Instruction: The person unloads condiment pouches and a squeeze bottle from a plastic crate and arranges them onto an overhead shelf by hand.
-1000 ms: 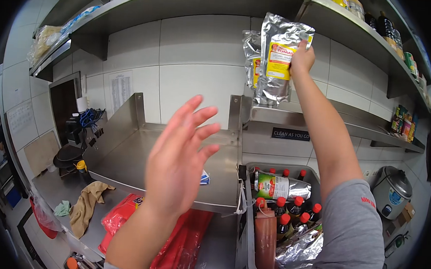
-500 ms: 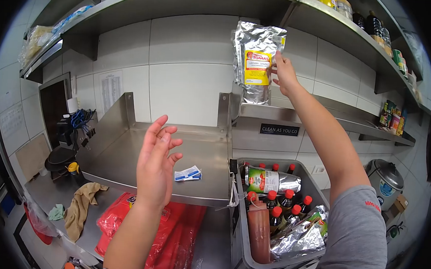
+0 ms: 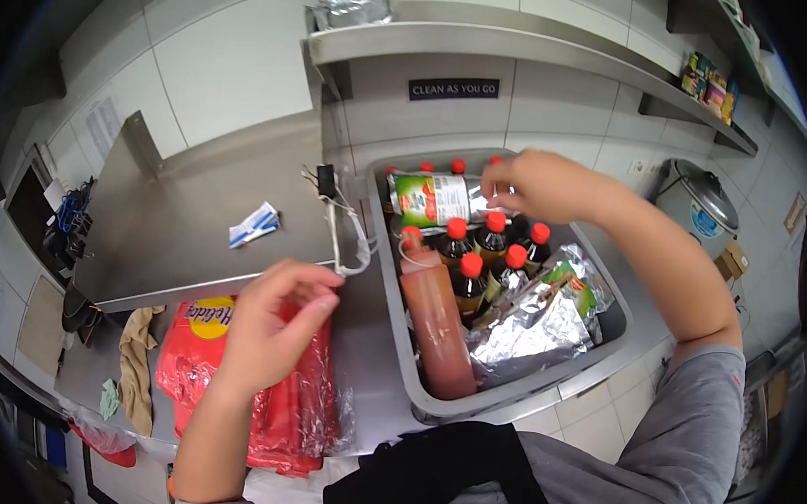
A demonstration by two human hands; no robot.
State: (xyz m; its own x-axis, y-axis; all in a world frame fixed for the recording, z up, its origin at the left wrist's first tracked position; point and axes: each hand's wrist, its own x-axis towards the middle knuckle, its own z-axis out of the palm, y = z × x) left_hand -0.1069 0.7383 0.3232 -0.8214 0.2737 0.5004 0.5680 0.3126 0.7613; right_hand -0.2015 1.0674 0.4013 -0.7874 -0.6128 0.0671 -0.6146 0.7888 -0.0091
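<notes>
Crosswise in the bin (image 3: 491,404), the labeled pouch (image 3: 435,200), silver end by right hand (image 3: 546,187).

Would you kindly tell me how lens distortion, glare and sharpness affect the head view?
In the head view, wide-angle distortion bows the steel wall shelf, with black vignetting at the corners; glare whitens patches of the crumpled foil pouch; the "CLEAN AS YOU GO" sign is legible, but small print on the blue-and-white packets is not.

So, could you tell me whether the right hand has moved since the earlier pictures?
Yes, downward: the right hand was above the wall sign, by a silver pouch, and is now lower than that sign, over the gray bin.
</notes>
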